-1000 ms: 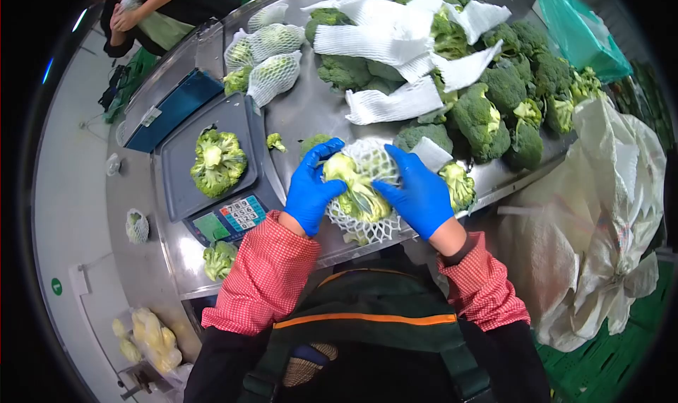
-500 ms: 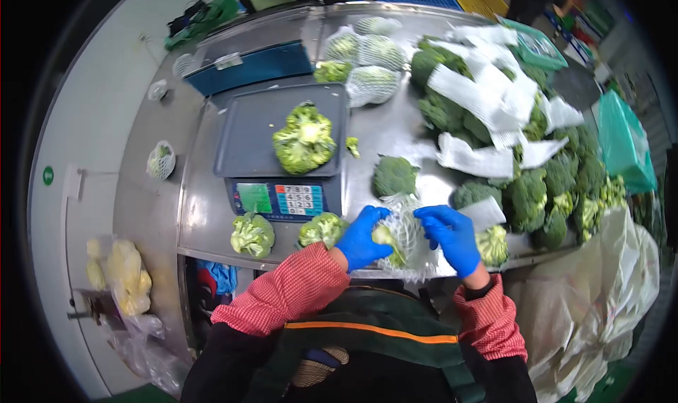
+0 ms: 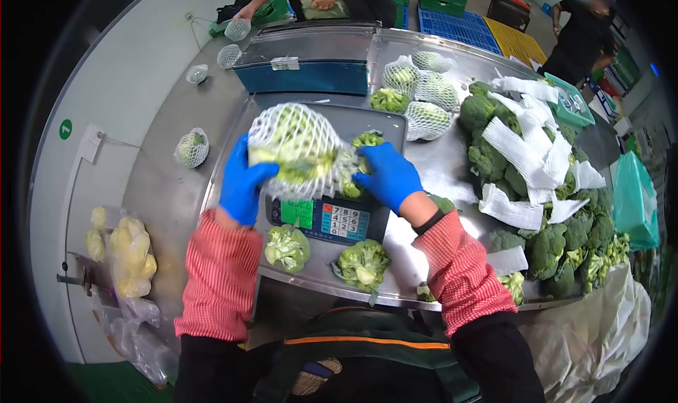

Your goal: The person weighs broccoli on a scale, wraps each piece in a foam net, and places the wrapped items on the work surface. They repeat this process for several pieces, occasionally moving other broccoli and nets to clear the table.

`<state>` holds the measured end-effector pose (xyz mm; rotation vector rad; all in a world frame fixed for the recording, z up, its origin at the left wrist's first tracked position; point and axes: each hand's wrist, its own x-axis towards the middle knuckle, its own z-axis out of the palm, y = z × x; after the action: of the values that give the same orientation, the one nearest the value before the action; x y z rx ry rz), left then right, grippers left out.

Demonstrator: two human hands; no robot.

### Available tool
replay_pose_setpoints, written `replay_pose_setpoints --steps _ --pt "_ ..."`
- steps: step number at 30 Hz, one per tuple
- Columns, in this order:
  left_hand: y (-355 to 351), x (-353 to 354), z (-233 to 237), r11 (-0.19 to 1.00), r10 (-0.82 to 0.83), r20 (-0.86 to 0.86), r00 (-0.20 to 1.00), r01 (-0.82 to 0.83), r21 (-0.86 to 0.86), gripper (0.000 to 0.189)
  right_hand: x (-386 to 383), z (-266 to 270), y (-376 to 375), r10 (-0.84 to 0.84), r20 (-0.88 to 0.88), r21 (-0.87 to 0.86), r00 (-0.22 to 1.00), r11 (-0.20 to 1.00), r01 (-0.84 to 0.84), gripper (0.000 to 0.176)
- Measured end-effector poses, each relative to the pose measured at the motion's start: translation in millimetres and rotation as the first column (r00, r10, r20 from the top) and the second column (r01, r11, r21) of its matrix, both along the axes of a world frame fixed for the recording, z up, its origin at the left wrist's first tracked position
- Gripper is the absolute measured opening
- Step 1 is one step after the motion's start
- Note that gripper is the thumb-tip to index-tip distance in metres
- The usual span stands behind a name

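Observation:
A broccoli head in a white foam net (image 3: 293,145) is between my two hands, above the scale's dark pan (image 3: 392,126). My left hand (image 3: 242,181), in a blue glove, grips its left side with the thumb across the front. The gathered right end of the net is pinched by my right hand (image 3: 388,176), also blue-gloved. Behind, another broccoli head (image 3: 367,139) shows in part on the pan; the rest is hidden. Below, the scale's keypad (image 3: 345,221) and lit green display (image 3: 296,212) face me. Two trimmed broccoli heads (image 3: 287,248) lie in front of the scale.
Several netted broccoli heads (image 3: 428,121) stand beyond the scale. At right is a broccoli pile (image 3: 487,152) with loose white nets (image 3: 519,156) over it. A netted head (image 3: 191,149) sits on the left surface. One person (image 3: 339,1) works across the table; another (image 3: 583,36) stands back right.
My hands have moved up and left from the table's front edge to over the scale. The broccoli between them is now inside the net. The view has shifted, showing more of the people behind.

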<state>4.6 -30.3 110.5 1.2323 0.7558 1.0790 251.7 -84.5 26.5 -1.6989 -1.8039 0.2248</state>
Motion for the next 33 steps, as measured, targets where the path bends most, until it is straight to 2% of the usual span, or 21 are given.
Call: replay_pose_setpoints --steps 1,3,5,6,7,9,12,15,18,22,33 --pt "19 3 -12 0.997 0.049 -0.029 0.998 -0.048 0.059 0.063 0 2 0 0.022 -0.019 -0.032 1.000 0.999 -0.023 0.041" --pt "52 15 -38 0.993 0.117 -0.127 0.985 -0.114 0.032 0.057 2 7 -13 0.061 -0.061 -0.099 0.996 0.993 -0.067 0.035" --pt "73 30 -57 0.991 0.126 -0.350 0.928 -0.103 0.085 0.061 3 16 -41 -0.028 -0.184 -0.032 0.983 0.999 0.022 0.036" --pt "104 27 -105 0.968 0.211 -0.553 0.806 -0.093 0.234 0.067 6 22 -56 -0.049 -0.202 -0.004 0.978 0.999 0.049 0.036" --pt "90 38 -91 0.958 0.228 -0.696 0.681 -0.029 0.285 0.073 8 28 -71 -0.085 -0.228 -0.028 0.970 0.996 0.081 0.036" --pt "92 39 -101 0.926 0.221 -0.653 0.725 0.054 0.373 0.073 14 35 -103 -0.128 -0.231 -0.087 0.964 0.990 0.110 0.035" --pt "71 34 -59 0.990 -0.004 -0.502 0.865 0.073 0.119 0.066 19 25 -146 -0.228 -0.278 -0.169 0.933 0.968 0.187 0.035" --pt "81 0 -65 0.973 0.202 -0.501 0.842 -0.115 0.199 0.048 24 2 -175 -0.313 -0.302 -0.240 0.900 0.939 0.246 0.035" --pt "50 -22 -38 0.950 0.305 -0.409 0.860 -0.308 0.061 0.041 22 -11 -195 -0.326 -0.258 -0.249 0.909 0.932 0.263 0.035" --pt "38 -51 -43 0.945 0.306 -0.404 0.862 -0.325 0.023 0.040 18 -19 -206 -0.342 -0.299 -0.350 0.891 0.908 0.231 0.035" --pt "20 -56 -44 0.950 0.300 -0.342 0.891 -0.312 0.021 0.032 14 -17 -207 -0.291 -0.257 -0.291 0.922 0.933 0.214 0.036"
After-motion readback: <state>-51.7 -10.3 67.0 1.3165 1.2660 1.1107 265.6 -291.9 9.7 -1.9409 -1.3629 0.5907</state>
